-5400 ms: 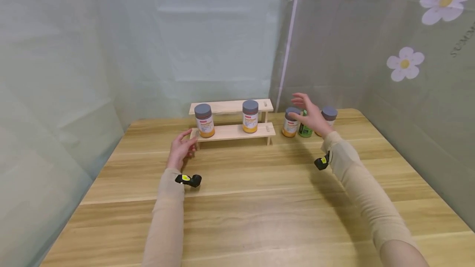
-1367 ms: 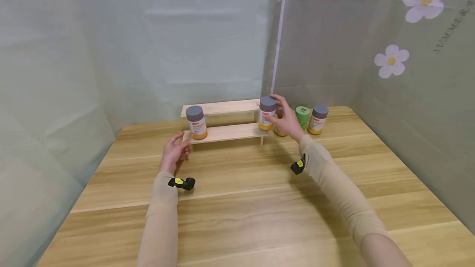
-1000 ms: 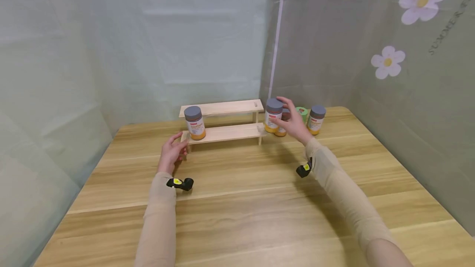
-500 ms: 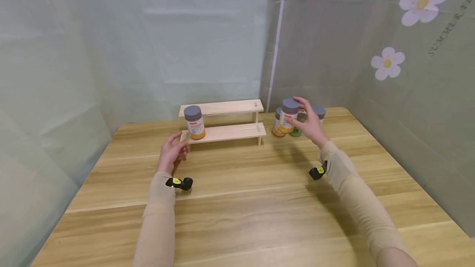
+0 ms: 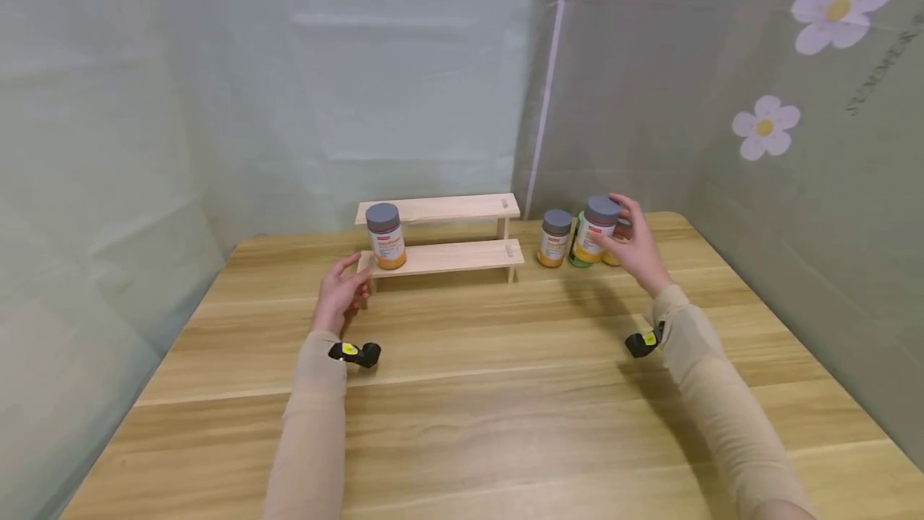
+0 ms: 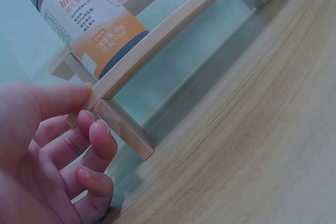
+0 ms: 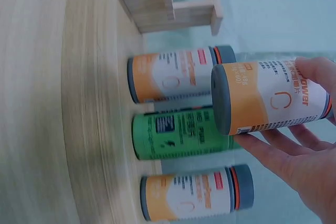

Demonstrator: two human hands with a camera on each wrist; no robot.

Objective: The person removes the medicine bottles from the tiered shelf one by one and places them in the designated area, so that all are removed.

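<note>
My right hand (image 5: 635, 251) grips a vitamin bottle (image 5: 597, 229) with a grey lid and an orange-and-white label. In the right wrist view this held bottle (image 7: 273, 98) hangs in front of the standing bottles, its base raised clear of the tabletop. With thumb and index finger, my left hand (image 5: 339, 291) pinches the left end of the two-step wooden rack (image 5: 462, 257). A matching bottle (image 5: 387, 237) stands on the lower step near that hand; its label shows closely in the left wrist view (image 6: 100, 14).
Right of the rack stand a similar bottle (image 5: 553, 239), a green bottle (image 7: 181, 132) and another orange-and-white bottle (image 7: 191, 193), the latter two partly hidden in the head view. Curtains with printed flowers (image 5: 765, 127) hang behind the wooden table (image 5: 462, 424).
My right hand took the bottle from the lower step's right end and carried it rightward, past the nearest standing bottle to before the green one. My left hand stays on the rack.
</note>
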